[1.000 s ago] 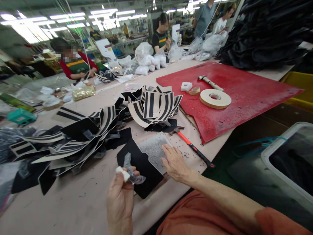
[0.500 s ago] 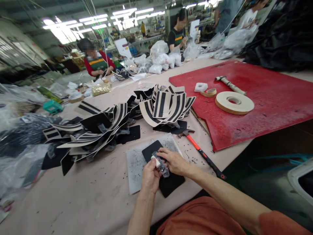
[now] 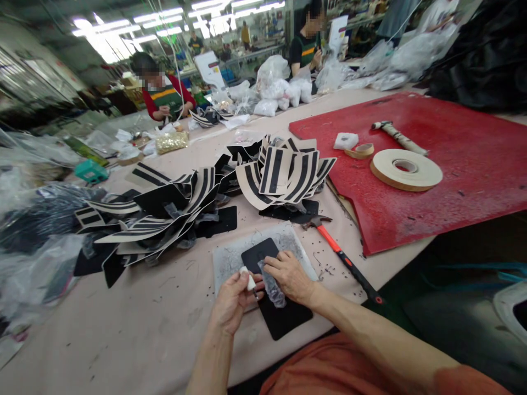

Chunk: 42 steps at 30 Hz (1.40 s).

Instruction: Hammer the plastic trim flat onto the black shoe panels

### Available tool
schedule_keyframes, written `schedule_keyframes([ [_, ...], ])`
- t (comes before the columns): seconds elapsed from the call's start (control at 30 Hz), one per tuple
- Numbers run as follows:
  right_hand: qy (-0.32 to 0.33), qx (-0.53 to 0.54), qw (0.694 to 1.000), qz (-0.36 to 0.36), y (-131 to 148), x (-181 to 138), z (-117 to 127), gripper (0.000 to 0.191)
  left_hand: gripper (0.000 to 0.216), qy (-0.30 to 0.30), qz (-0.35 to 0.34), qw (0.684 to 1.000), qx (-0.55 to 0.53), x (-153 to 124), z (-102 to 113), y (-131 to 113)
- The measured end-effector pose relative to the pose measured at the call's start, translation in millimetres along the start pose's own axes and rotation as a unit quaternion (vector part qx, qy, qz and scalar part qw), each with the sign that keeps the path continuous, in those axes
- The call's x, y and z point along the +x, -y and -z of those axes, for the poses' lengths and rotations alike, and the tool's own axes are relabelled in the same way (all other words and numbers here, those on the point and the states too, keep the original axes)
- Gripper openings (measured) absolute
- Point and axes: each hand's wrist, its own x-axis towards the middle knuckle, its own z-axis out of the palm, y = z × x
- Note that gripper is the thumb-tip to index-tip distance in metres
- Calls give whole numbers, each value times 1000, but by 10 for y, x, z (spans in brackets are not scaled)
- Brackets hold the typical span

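Note:
My left hand (image 3: 231, 302) pinches a small white piece (image 3: 249, 280) with a thin dark tip; its kind is unclear. It is just left of a plastic-wrapped strip (image 3: 274, 293). My right hand (image 3: 290, 278) grips the upper part of that strip from the right, fingers curled over it. Beneath lies a flat black panel (image 3: 284, 321) with rounded corners, on a scuffed white board (image 3: 226, 264). A claw hammer (image 3: 342, 257) with an orange and black handle rests right of the board.
Striped black-and-cream panels pile up behind the board, in a left heap (image 3: 164, 219) and a right heap (image 3: 284, 173). A red mat (image 3: 465, 159) holds a tape roll (image 3: 405, 169) and a second hammer (image 3: 399, 137). Two co-workers sit across the table, near white bags (image 3: 272, 90).
My left hand has drawn left and down, carrying the white piece away from the wrapped strip. My right hand stays on the strip. The view has shifted slightly.

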Motion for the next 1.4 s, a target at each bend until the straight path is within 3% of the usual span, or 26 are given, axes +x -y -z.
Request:
schedule_keyframes([
  [0.13, 7, -19, 1000, -12, 79, -6, -24, 23, 44, -114, -195, 972, 58, 277, 9, -85],
  [0.23, 9, -16, 999, -29, 124, -22, -56, 26, 43, -117, -281, 952, 28, 577, -121, 12],
  [0.4, -26, 37, 998, -47, 104, -72, -124, 31, 35, -87, -308, 946, 55, 878, -204, 203],
  [0.77, -53, 73, 994, -56, 64, -79, -151, 31, 29, -80, -334, 926, 156, 862, -103, 213],
  [0.97, -54, 75, 994, -54, 88, -59, -140, 30, 24, -99, -372, 891, 242, 858, -111, 215],
  [1.1, -50, 93, 993, -54, -23, -97, 31, 29, 23, -130, -400, 858, 295, 858, -137, 235],
  [1.17, -75, 72, 989, -100, -188, -207, 200, 28, 22, -135, -410, 847, 311, 864, -135, 250],
  [1.27, -81, -36, 966, -244, -532, -513, 476, 32, 20, -124, -426, 834, 329, 880, -113, 272],
  [1.33, -20, -100, 929, -355, -748, -756, 608, 33, 19, -111, -441, 824, 339, 891, -97, 284],
  [1.4, 45, -97, 890, -444, -895, -956, 673, 27, 19, -96, -457, 812, 349, 900, -88, 292],
])
